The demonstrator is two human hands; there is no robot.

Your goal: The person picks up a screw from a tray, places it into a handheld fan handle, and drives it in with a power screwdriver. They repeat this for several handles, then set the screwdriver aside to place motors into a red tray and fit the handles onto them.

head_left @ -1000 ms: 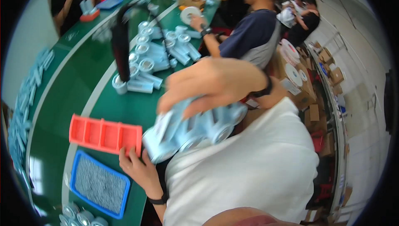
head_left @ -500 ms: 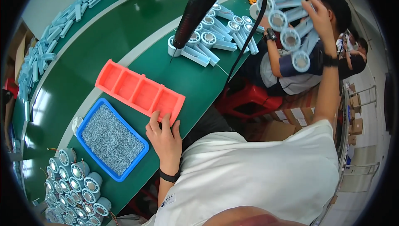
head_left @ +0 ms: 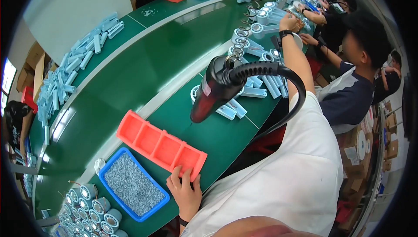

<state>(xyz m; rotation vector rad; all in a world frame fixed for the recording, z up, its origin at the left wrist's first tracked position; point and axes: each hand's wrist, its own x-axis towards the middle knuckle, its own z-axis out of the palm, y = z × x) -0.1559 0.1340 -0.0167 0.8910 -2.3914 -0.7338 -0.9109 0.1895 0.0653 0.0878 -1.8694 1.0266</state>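
Note:
My left hand (head_left: 185, 193) rests with spread fingers on the near right end of a red tray (head_left: 170, 150), which has several compartments. Stretched far forward on the right, my right hand (head_left: 288, 22) is closed round the handle ends of several light-blue fan housings (head_left: 262, 17), round heads with long trough handles. More such housings (head_left: 235, 107) lie on the green table between me and that hand, partly hidden by a hanging black electric screwdriver (head_left: 213, 91). Left of the red tray, a blue tray (head_left: 164, 201) holds many small metal screws (head_left: 135, 184).
Light-blue round motor units (head_left: 101, 205) with wires stand packed at lower left. Across the shiny green belt (head_left: 143, 62) lies a heap of light-blue handle pieces (head_left: 69, 67). A co-worker (head_left: 348, 84) sits at my right. The screwdriver's thick cable (head_left: 300, 93) loops over the table edge.
My right hand has swung forward and left with the fan housings, from over the co-worker to above the table's far part. The view has shifted; my left hand stays on the red tray.

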